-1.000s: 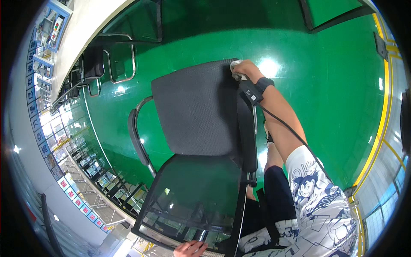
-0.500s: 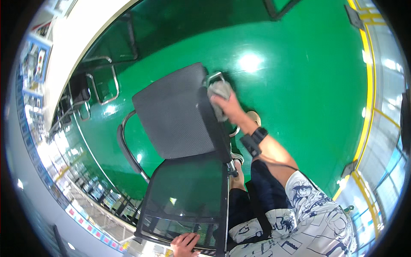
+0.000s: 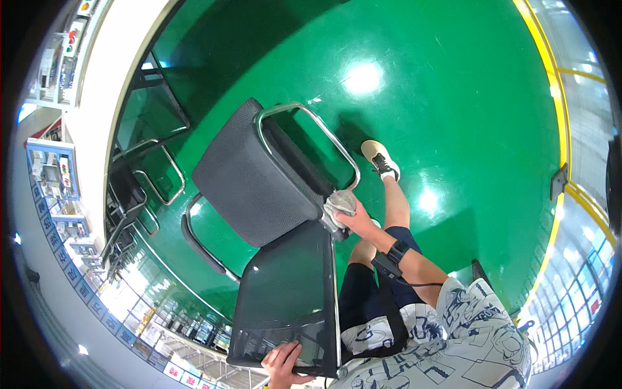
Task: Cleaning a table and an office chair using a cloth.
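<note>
A black office chair has a grey fabric seat (image 3: 245, 181) and a dark mesh backrest (image 3: 280, 288) toward me. My left hand (image 3: 280, 362) grips the backrest's top edge at the bottom of the view. My right hand (image 3: 356, 219) holds a grey cloth (image 3: 338, 203) against the rear end of the chair's right armrest (image 3: 293, 161), near where seat and backrest meet. That armrest has a chrome loop frame. A black device (image 3: 389, 269) with a cable is strapped on my right forearm. My feet and one pale sneaker (image 3: 380, 159) show beside the chair.
A pale curved worktop (image 3: 114, 45) with equipment runs along the upper left, more chairs (image 3: 126, 194) under it. The green floor (image 3: 466, 123) spreads around the chair. A yellow-framed mesh fence (image 3: 556, 78) runs along the right side.
My right hand and the cloth have moved from the armrest's far end back toward me. The chair looks more turned, exposing its chrome armrest loop. A sneaker has come further into view.
</note>
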Demonstrator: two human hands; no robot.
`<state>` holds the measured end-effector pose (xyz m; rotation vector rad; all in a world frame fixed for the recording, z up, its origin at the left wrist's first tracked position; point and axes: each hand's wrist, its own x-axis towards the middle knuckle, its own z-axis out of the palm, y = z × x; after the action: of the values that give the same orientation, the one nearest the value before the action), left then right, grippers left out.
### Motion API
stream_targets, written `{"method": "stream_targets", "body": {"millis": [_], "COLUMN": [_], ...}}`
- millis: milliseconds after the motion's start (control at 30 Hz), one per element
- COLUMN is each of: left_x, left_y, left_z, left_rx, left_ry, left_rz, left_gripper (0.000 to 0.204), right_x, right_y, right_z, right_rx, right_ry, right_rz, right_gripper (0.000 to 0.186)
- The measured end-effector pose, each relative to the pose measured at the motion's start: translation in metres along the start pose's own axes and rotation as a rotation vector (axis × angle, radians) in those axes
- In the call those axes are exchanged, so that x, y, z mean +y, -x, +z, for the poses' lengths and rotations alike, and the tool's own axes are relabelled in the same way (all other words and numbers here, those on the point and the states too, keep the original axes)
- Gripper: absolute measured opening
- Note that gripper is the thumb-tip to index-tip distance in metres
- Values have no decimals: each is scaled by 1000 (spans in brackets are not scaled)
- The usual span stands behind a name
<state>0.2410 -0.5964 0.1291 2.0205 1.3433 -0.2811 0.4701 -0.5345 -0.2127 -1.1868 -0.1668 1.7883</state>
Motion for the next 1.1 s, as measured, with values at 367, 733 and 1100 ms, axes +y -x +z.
{"method": "stream_targets", "body": {"millis": [367, 733, 1100], "left_x": [-64, -134, -200], "left_y": [63, 112, 112], "left_z": [24, 32, 36], "left_rx": [253, 578, 690], "left_ry": [-208, -276, -51], "left_rz": [-4, -90, 104], "left_gripper": [51, 49, 35], "right_x": [-156, -86, -9], "right_y": [159, 226, 245], "right_z": [99, 252, 337], "right_rx": [-425, -785, -835], "right_ry": [546, 1555, 1621], "right_rz": [-512, -527, -738], "right_gripper": [62, 64, 59]}}
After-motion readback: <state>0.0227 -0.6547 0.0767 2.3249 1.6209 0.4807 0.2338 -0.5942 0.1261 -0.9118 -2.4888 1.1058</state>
